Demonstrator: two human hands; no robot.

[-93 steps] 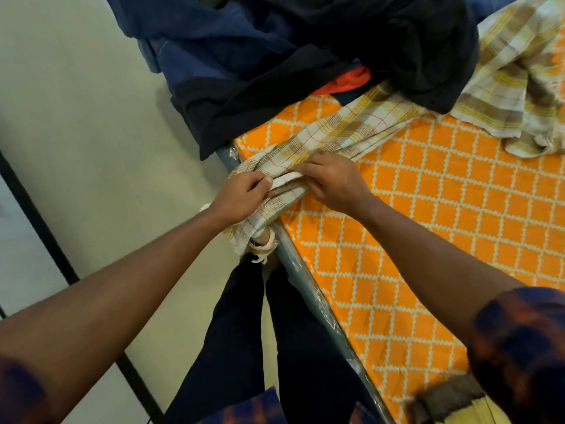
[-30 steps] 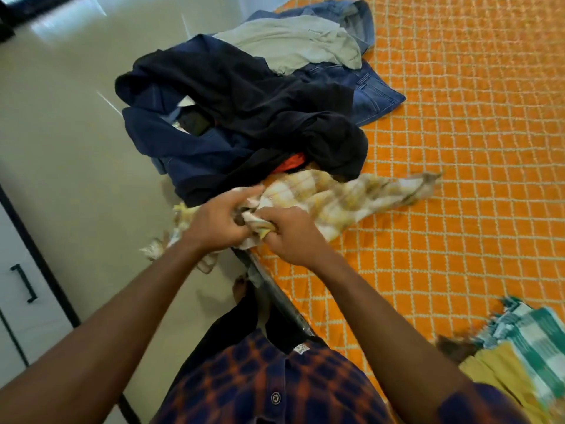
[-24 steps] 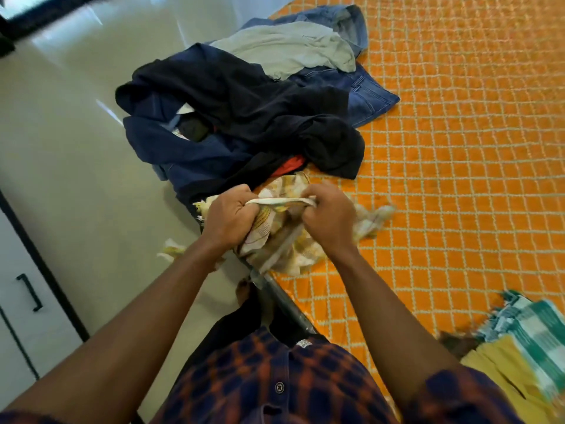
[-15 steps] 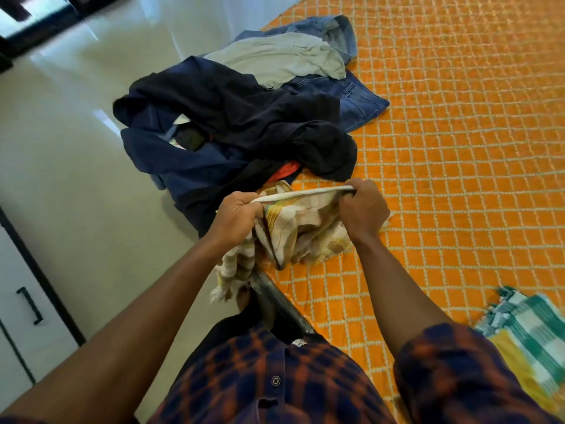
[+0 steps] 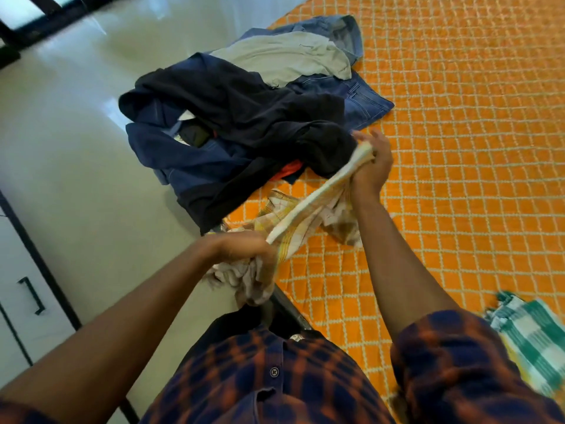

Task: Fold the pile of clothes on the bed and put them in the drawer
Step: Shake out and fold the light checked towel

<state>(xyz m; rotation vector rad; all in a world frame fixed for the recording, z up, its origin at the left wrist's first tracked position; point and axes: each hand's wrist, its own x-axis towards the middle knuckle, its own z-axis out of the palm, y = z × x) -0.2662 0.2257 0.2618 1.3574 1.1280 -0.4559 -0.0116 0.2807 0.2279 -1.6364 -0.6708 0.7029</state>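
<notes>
A cream and yellow checked cloth [image 5: 305, 215] is stretched between my hands over the near edge of the bed. My left hand [image 5: 247, 252] grips one bunched end low at the bed's edge. My right hand [image 5: 371, 163] grips the other end higher up, beside the pile. The pile of clothes [image 5: 238, 127] lies at the bed's left edge: dark navy and black garments, blue jeans [image 5: 351, 99], a grey shirt [image 5: 287, 56] and a bit of red fabric [image 5: 289, 171].
The bed has an orange sheet with a white grid [image 5: 458, 148]. A green and white checked cloth [image 5: 532, 335] lies at the lower right. A white cabinet with a black handle [image 5: 30, 295] stands at the left across the pale floor [image 5: 76, 163].
My hands have drawn apart along the checked cloth's edge: the right hand moved up and right toward the pile, the left dropped toward the bed's edge. The cloth is now stretched diagonally.
</notes>
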